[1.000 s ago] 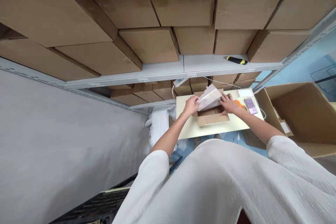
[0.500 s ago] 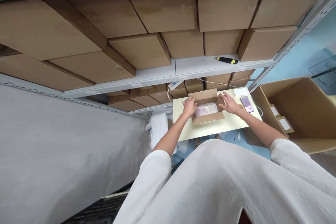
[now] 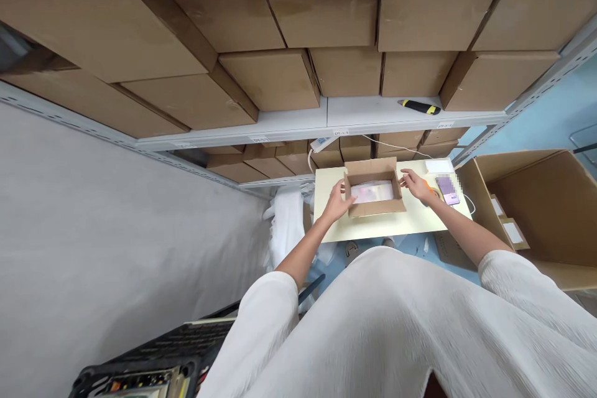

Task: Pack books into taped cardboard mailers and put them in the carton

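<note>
Loosely spread, the person's bare left hand [image 3: 337, 201] sits at the left side of a small open brown cardboard box [image 3: 377, 207], thumb at the near-left corner and fingers along the outside; from here I can't tell whether it actually pinches the cardboard. Across from it, the bare right hand [image 3: 416, 186] hovers just right of the box, half open with fingers gently bent, holding nothing; whether a fingertip brushes the right flap, I can't say. A flat white-and-pink sheet-like piece [image 3: 372, 191] lies inside the box, touched by neither hand as far as I can see, though the left thumb comes near it. Beneath the box is a pale yellow tabletop [image 3: 364, 227]. Right of the box, beyond the right hand, lies a purple-screened phone [image 3: 448, 189], and farther right stands a big open brown carton [image 3: 536, 205].
</note>
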`<state>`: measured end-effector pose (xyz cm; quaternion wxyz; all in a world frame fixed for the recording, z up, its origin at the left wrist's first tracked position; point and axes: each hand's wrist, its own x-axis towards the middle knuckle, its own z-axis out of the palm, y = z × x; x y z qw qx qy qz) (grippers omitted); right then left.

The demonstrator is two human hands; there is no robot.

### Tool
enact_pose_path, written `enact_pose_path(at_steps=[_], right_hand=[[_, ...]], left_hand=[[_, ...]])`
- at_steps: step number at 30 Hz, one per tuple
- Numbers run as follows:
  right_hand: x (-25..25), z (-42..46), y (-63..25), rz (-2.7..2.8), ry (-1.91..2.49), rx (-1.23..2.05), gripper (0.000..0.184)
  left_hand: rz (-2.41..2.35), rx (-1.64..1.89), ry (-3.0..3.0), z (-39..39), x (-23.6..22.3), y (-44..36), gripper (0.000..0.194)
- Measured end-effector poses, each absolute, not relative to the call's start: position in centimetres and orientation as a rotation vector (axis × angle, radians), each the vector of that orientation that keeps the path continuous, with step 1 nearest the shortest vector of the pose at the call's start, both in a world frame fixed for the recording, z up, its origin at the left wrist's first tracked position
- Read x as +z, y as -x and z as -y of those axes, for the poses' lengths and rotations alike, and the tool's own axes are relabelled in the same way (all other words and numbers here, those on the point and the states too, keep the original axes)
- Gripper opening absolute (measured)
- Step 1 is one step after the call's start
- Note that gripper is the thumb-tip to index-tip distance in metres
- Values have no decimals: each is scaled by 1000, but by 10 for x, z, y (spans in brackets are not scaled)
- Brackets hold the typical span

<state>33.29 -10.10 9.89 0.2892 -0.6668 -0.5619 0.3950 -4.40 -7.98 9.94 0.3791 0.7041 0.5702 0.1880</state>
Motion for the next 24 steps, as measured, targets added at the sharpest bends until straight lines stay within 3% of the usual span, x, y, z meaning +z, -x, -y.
enact_pose_path(at_steps=[3, 5, 9, 18, 24], right_hand=[[97, 97, -331, 1575, 1823, 1064, 54], [97, 93, -330, 1620, 1863, 1056, 58], [100, 84, -329, 1657, 1941, 1053, 68], [98, 66, -327, 1546, 2048, 1122, 73], [91, 50, -331, 1560, 2053, 1125, 87]], left_hand=[[-1299, 234, -2059, 93, 104, 42, 120], [-1226, 61, -2177, 97, 106, 41, 127], [-1187, -81, -2273, 93, 108, 42, 121], [-1378, 104, -2109, 58, 111, 34, 85], [-1476, 249, -2335, 57, 106, 10, 97]])
